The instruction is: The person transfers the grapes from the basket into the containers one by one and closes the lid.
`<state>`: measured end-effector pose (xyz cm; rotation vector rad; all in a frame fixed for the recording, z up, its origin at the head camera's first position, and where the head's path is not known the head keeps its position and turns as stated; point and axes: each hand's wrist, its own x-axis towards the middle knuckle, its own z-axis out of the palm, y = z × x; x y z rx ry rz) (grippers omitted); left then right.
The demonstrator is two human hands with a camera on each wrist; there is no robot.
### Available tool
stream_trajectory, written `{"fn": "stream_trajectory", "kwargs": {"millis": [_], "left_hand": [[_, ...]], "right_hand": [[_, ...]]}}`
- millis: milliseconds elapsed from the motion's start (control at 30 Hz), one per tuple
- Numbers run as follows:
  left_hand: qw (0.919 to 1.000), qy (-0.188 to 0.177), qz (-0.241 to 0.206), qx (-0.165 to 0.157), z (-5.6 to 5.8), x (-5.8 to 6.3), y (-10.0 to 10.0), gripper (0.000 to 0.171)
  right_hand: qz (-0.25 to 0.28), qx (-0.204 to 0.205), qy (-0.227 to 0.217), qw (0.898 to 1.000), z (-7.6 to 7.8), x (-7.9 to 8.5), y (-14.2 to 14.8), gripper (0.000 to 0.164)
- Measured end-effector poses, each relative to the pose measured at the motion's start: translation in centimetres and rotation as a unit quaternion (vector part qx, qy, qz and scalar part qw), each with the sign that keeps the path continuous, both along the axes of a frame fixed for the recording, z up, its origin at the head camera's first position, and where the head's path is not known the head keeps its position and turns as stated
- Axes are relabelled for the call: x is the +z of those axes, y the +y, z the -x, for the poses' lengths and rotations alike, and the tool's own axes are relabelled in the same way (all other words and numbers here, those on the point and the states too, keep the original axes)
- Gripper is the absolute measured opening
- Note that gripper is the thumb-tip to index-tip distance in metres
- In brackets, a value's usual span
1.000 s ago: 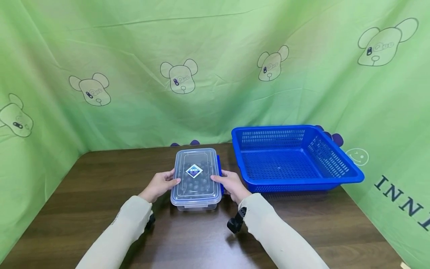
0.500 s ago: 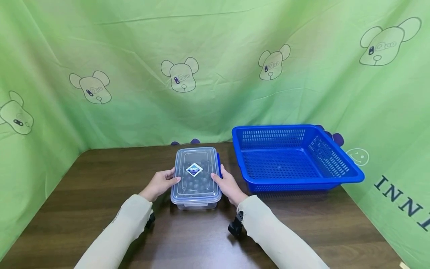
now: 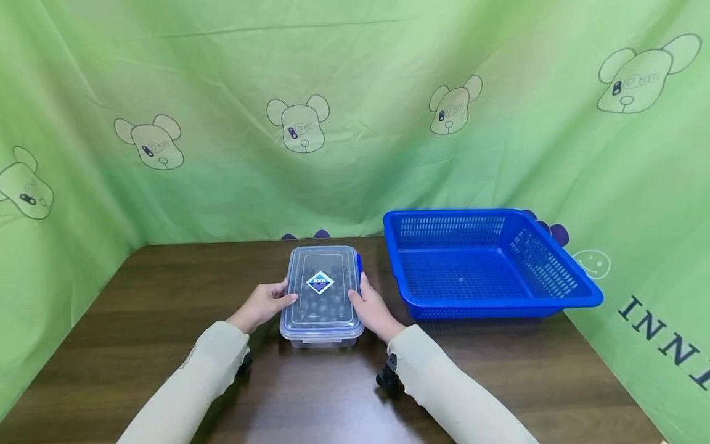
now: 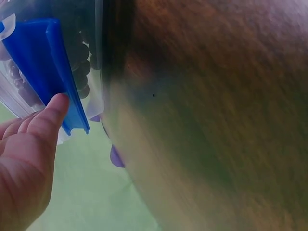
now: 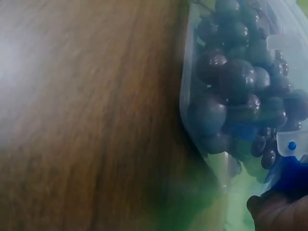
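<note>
A clear plastic food container with a lidded top and a diamond-shaped label stands on the table between both hands. Through its wall, the right wrist view shows dark, round, grape-like pieces. My left hand grips the left side, thumb on the lid rim; in the left wrist view its fingers touch a blue side clasp. On the opposite side my right hand holds the edge, thumb on the lid and fingers along the side, over another blue clasp that they mostly cover.
A blue perforated plastic basket stands to the right of the container on the brown wooden table. Behind and at the sides hangs a green printed cloth.
The right-hand clasp, which stuck out from the container, now shows less and sits closer to its side. My right hand has shifted slightly inward and its fingers reach further up. The left hand stays put.
</note>
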<state>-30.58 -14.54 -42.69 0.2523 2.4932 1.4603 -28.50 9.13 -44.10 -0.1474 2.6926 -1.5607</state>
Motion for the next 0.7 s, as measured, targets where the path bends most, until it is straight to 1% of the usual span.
{"fn": "stream_trajectory", "kwargs": {"millis": [67, 233, 333, 400, 500, 633, 700], "left_hand": [[1.0000, -0.004, 0.006, -0.001, -0.1, 0.1, -0.1, 0.054], [0.9999, 0.004, 0.014, -0.007, -0.1, 0.4, -0.1, 0.053], [0.9999, -0.003, 0.014, -0.007, -0.1, 0.4, -0.2, 0.053], [0.9998, -0.008, 0.016, -0.010, -0.1, 0.4, -0.3, 0.054], [0.9998, -0.012, 0.014, -0.003, 0.0, 0.4, -0.4, 0.055], [0.9999, -0.013, -0.006, 0.003, 0.3, 0.1, -0.6, 0.061], [0.9982, -0.042, -0.041, 0.016, 0.5, 0.0, -0.8, 0.063]], "right_hand": [[-0.006, 0.003, 0.004, 1.000, -0.1, 0.2, -0.2, 0.060], [-0.029, 0.012, 0.015, 0.999, -0.2, 0.8, -0.6, 0.057], [-0.040, 0.012, 0.018, 0.999, -0.3, 1.0, -0.7, 0.056], [-0.038, 0.008, 0.021, 0.999, -0.4, 0.8, -0.7, 0.056], [-0.027, 0.002, 0.030, 0.999, -0.4, 0.4, -0.8, 0.057], [-0.003, -0.013, 0.052, 0.999, -0.2, -0.1, -0.7, 0.058], [0.018, -0.025, 0.042, 0.999, -0.1, -0.2, -0.5, 0.059]]}}
